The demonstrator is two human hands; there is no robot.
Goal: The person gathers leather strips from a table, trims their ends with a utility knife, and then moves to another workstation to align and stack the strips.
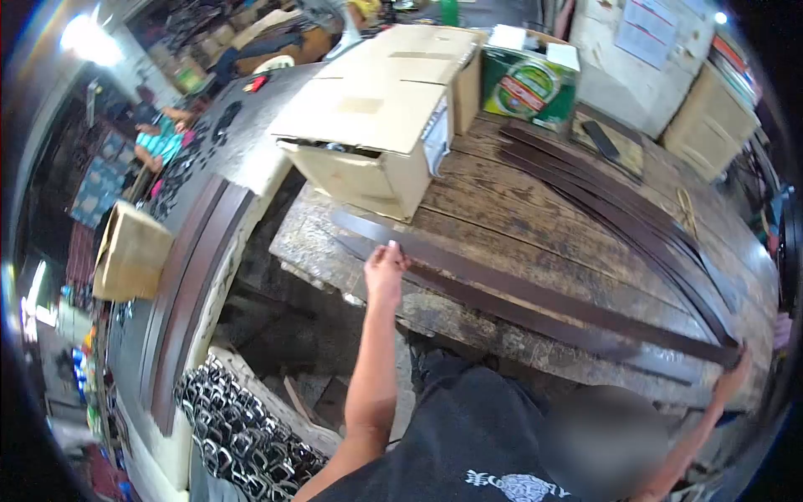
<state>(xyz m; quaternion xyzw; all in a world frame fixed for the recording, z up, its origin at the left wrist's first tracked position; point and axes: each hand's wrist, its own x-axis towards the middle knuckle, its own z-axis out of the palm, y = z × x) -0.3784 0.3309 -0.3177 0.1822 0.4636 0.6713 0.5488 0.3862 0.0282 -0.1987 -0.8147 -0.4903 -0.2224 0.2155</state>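
Note:
A long dark brown leather strap (535, 293) stretches across the wooden table between my hands. My left hand (386, 266) pinches it near its left end, fingers closed at its edge. At the far right my right hand (733, 378) is closed around the strap's other end, close to the table's edge; its fingers are partly blurred. A second brown strap (502, 311) lies just below the held one, nearly parallel. Further back on the table, several dark straps (585, 188) lie fanned in a curved bundle, their right ends coming close to my right hand.
A large cardboard box (368, 92) and a green printed box (531, 84) stand at the table's back. A dark flat block (600, 140) lies on a board. On the left bench are more straps (196, 284) and an open carton (134, 251). Metal buckles (238, 431) are heaped below. Another person (161, 138) sits far left.

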